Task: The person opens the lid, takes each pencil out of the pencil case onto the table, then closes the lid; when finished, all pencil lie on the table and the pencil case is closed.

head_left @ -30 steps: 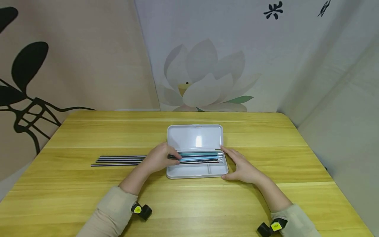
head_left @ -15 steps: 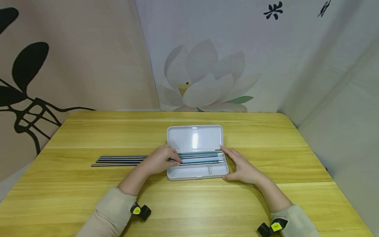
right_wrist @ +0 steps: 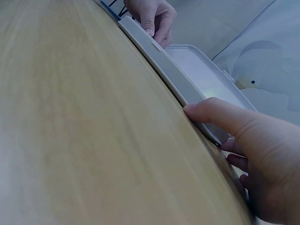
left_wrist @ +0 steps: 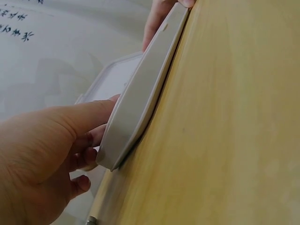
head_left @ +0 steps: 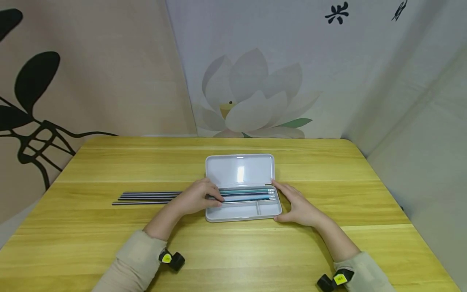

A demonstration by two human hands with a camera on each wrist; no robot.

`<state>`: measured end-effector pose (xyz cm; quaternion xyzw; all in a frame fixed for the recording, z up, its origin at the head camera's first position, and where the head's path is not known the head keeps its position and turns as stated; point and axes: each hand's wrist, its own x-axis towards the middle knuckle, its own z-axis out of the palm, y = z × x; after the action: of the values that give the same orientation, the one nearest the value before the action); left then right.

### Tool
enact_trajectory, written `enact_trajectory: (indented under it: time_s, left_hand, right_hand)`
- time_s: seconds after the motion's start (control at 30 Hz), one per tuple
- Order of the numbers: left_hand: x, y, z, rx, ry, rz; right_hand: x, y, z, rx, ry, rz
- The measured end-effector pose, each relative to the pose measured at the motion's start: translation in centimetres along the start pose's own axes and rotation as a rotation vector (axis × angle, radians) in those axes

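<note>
A white pencil case [head_left: 233, 213] lies with its lid raised at the middle of the table. Several blue, teal and dark pencils [head_left: 251, 197] fill its rear compartment, their pale ends toward the right. My left hand [head_left: 200, 197] reaches over the left end of the case; its thumb and bent fingers pinch at a pencil inside, whose gripped part is hidden by the fingers. Around the right end, my right hand [head_left: 297, 206] holds the case, thumb at the front corner and index finger near the hinge. The right wrist view shows this thumb [right_wrist: 201, 108] against the front wall.
Several dark, thin pencils [head_left: 146, 197] lie side by side on the wooden table [head_left: 233, 255], left of the case and partly under my left forearm. The open lid [head_left: 226, 168] leans back behind the case. A printed cloth [head_left: 255, 24] hangs beyond the table's far edge.
The case has shifted slightly toward me since the first frame. Inside it, the pencils under my left fingers have moved a little and lie closer together. My right hand has stayed in place.
</note>
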<state>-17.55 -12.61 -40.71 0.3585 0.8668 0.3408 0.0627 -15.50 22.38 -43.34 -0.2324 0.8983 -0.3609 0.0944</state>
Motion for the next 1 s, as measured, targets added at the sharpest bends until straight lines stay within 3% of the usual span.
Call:
enact_trajectory:
  time_s: [0.4,0.67,1.0]
  left_hand:
    - [-0.2,-0.4,0.2,-0.036,0.044,0.010]
    - [-0.5,-0.1,0.2,-0.083,0.078,-0.085]
    - [-2.1,-0.4,-0.5,-0.115,0.195,-0.113]
  right_hand:
    - [0.1,-0.3,0.0,-0.004,0.004,0.000]
    - [0.1,-0.3,0.0,0.001,0.001,0.010]
    - [0.0,-0.2,0.1,0.003,0.008,0.015]
